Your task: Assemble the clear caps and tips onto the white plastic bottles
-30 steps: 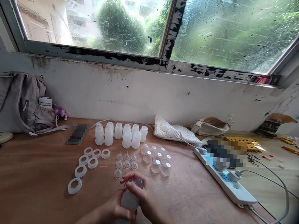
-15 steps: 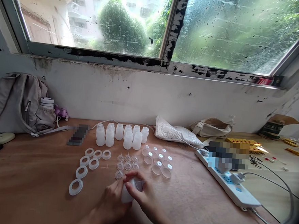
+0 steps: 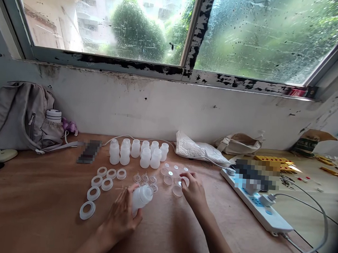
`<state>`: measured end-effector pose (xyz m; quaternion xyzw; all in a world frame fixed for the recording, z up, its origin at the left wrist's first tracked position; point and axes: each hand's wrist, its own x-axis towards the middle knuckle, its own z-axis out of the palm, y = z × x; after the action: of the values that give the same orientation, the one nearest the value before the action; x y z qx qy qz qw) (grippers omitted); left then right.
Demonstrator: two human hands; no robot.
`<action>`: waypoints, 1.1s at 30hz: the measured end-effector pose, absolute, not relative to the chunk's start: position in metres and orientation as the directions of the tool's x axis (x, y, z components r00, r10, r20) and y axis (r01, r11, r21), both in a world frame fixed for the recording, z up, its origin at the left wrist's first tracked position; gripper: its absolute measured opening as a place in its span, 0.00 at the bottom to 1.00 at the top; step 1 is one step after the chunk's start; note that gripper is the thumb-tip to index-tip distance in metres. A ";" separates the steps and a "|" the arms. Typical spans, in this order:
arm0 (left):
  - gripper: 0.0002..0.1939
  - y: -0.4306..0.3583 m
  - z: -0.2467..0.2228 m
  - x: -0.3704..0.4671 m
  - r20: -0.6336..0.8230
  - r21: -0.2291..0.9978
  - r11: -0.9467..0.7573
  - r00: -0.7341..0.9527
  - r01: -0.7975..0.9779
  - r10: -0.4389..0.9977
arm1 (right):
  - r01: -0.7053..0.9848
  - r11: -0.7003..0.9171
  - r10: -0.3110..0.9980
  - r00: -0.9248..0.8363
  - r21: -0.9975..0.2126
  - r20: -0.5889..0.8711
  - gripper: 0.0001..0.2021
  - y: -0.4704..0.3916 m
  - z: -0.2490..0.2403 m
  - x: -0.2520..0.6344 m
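My left hand (image 3: 124, 212) is wrapped round a frosted white small bottle (image 3: 141, 198), tilted with its open-looking neck toward the upper right. My right hand (image 3: 193, 190) is over the group of clear domed caps (image 3: 177, 191), its thumb and fingertips closed around one cap's edge; the hand partly hides that cap. Between the hands and beyond them lie several clear nipples (image 3: 145, 177). To the left are several white screw rings (image 3: 87, 210) laid out in rough rows. Behind them stand several more frosted bottles (image 3: 155, 159) in a cluster.
A white power strip (image 3: 259, 204) with plugs and cables runs along the right. White padded packaging (image 3: 199, 150) and a beige bag (image 3: 240, 143) lie by the wall. A grey backpack (image 3: 22, 116) is at the far left, near a blurred phone-like object (image 3: 89, 151).
My right hand has left the bottle and moved right to the clear caps. My left hand keeps the bottle, which now tilts right and shows its neck.
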<state>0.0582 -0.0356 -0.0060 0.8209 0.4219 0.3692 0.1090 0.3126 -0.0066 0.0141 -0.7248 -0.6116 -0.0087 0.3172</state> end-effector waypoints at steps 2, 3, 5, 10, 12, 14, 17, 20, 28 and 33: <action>0.27 -0.035 -0.007 0.058 0.512 0.494 -0.624 0.377 0.605 0.772 | 0.910 -0.146 0.917 0.271 -0.388 0.292 0.11 -0.007 0.011 0.322; 0.27 -0.035 -0.008 0.058 0.511 0.496 -0.625 0.379 0.603 0.771 | 0.912 -0.184 0.930 0.282 -0.367 0.234 0.11 -0.008 0.010 0.326; 0.27 -0.034 -0.010 0.058 0.517 0.485 -0.639 0.393 0.598 0.760 | 0.914 -0.226 0.949 0.284 -0.337 0.133 0.13 -0.009 0.007 0.331; 0.27 -0.031 -0.015 0.057 0.574 0.415 -0.684 0.411 0.600 0.708 | 0.906 -0.229 0.971 0.237 -0.355 -0.023 0.08 -0.017 0.012 0.341; 0.26 -0.031 -0.014 0.056 0.601 0.409 -0.685 0.387 0.602 0.699 | 0.866 -0.223 0.975 0.191 -0.448 -0.116 0.06 -0.021 0.023 0.343; 0.25 -0.031 -0.012 0.055 0.608 0.407 -0.684 0.379 0.605 0.697 | 0.769 -0.170 0.980 0.068 -0.616 -0.186 0.08 -0.026 0.037 0.340; 0.23 -0.032 -0.010 0.055 0.609 0.399 -0.690 0.387 0.604 0.692 | 0.493 -0.008 0.995 -0.081 -0.870 -0.056 0.14 -0.030 0.056 0.322; 0.22 -0.034 -0.011 0.055 0.604 0.407 -0.691 0.392 0.597 0.694 | 0.264 0.122 0.993 -0.028 -0.957 0.119 0.16 -0.028 0.061 0.298; 0.23 -0.035 -0.005 0.054 0.566 0.478 -0.690 0.409 0.544 0.715 | 0.348 0.182 0.983 -0.100 -0.920 0.156 0.13 -0.025 0.040 0.273; 0.23 -0.031 -0.003 0.050 0.565 0.507 -0.683 0.396 0.525 0.724 | 0.298 0.188 0.982 -0.073 -0.936 0.174 0.15 -0.025 0.025 0.264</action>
<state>0.0504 -0.0314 -0.0031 0.8262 0.3779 0.3990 0.1245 0.2642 -0.0246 0.0249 -0.5112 -0.6261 0.3803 0.4495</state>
